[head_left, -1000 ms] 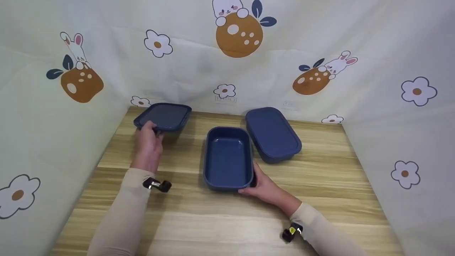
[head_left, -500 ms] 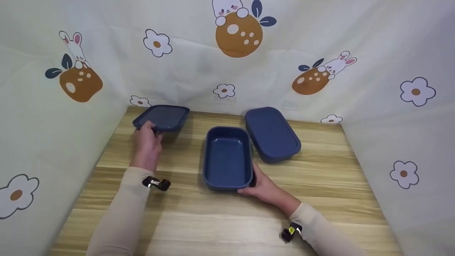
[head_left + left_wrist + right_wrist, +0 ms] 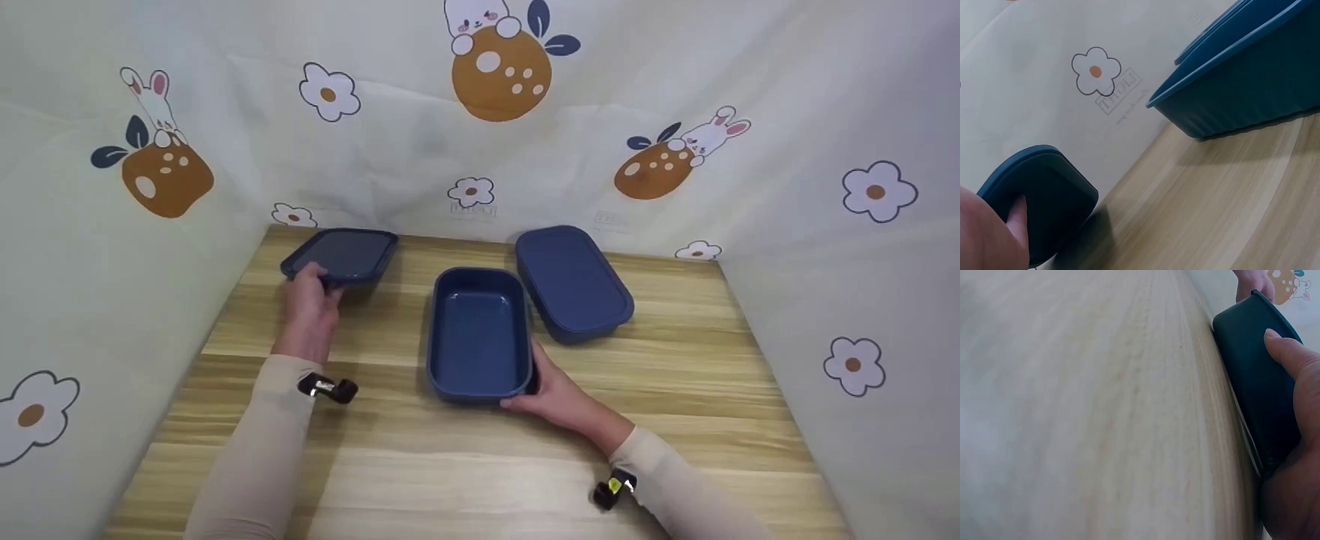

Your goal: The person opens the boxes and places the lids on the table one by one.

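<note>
A dark blue flat lid (image 3: 343, 253) sits at the far left of the wooden table (image 3: 465, 465). My left hand (image 3: 309, 276) grips its near corner, thumb on top. In the left wrist view a finger (image 3: 1016, 216) curls against the lid (image 3: 1044, 197). An open, empty blue container (image 3: 478, 334) lies in the middle. My right hand (image 3: 529, 390) holds its near right corner, and the thumb (image 3: 1289, 354) presses the wall of the container (image 3: 1255, 388). A second blue box (image 3: 574, 281), closed on top, lies just right of it.
Patterned cloth walls (image 3: 480, 135) enclose the table at the back and both sides, close behind the lid and boxes. Bare wood stretches toward the front edge. Each forearm carries a small black wrist camera (image 3: 328, 388).
The lid in my left hand has sunk slightly toward the table and lies flatter. My right hand and the open container have stayed put.
</note>
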Demonstrator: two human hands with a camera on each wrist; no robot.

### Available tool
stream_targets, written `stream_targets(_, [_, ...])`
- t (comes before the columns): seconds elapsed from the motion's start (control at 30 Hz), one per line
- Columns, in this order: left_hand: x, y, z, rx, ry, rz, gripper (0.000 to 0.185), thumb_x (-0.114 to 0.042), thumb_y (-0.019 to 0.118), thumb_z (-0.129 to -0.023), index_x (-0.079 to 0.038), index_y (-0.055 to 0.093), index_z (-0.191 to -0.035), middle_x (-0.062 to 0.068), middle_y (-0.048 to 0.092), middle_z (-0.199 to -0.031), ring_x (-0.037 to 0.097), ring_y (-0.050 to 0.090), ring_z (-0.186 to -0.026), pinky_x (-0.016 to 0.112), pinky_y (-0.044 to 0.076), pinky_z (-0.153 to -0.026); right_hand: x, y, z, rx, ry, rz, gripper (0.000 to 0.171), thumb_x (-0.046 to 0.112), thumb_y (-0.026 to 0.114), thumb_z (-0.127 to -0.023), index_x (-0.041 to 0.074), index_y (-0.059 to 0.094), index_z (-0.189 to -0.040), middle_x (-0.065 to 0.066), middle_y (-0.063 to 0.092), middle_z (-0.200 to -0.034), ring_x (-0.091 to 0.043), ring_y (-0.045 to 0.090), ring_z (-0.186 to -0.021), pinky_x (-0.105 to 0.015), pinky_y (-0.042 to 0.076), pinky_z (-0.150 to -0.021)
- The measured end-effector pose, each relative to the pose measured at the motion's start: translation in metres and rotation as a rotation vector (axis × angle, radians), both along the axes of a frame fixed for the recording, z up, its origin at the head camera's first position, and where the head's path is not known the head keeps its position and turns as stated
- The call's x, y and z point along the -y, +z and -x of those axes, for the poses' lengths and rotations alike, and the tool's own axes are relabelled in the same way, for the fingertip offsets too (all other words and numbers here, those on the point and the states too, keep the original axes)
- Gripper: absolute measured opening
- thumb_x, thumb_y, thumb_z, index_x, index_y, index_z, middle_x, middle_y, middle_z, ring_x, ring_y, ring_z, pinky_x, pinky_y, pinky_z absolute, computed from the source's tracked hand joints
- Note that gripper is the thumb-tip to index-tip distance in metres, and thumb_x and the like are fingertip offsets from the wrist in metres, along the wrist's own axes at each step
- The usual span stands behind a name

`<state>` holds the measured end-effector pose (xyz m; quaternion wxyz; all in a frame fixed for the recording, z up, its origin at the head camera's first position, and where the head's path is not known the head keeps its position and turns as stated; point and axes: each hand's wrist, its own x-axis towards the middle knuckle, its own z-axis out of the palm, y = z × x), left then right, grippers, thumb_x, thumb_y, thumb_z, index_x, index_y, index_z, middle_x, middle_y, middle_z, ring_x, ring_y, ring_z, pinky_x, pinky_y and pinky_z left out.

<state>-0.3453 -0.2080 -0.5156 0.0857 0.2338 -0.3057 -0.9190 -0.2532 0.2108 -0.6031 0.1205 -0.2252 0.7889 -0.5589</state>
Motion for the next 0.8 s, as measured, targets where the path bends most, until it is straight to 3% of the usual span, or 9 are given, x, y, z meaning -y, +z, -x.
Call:
stream_targets(0.2, [0.002,0.0,0.001,0.026,-0.005,-0.016,0.072,0.007,0.037,-0.106,-0.009,0.025,-0.175,0.01,0.041,-0.17,0.021,0.049,-0.148,0.036,0.045,-0.12,0.0,0.0,0.001,-0.006,0.003,0.007,0.129,0.016,0.099,-0.085,0.014,0.011,-0.179,-0.014,0.039,-0.175,-0.031,0.049,-0.151,-0.03,0.031,-0.126])
stream_targets(0.53, [0.008,-0.006,0.0,0.029,-0.045,-0.133,0.077,0.007,0.031,-0.107,-0.016,0.012,-0.179,0.006,0.028,-0.179,0.02,0.039,-0.157,0.038,0.038,-0.126,0.0,0.0,0.001,-0.011,0.004,-0.003,0.128,0.018,0.099,-0.084,0.013,0.012,-0.179,-0.015,0.043,-0.172,-0.032,0.049,-0.151,-0.032,0.031,-0.126])
stream_targets(0.8, [0.012,-0.013,-0.003,0.057,-0.06,-0.173,0.08,0.003,0.038,-0.106,-0.022,0.015,-0.179,0.001,0.028,-0.18,0.015,0.039,-0.157,0.034,0.037,-0.125,0.0,-0.001,0.001,0.002,0.033,0.035,0.125,0.013,0.097,-0.086,0.011,0.013,-0.178,-0.016,0.041,-0.173,-0.034,0.05,-0.149,-0.042,0.031,-0.128])
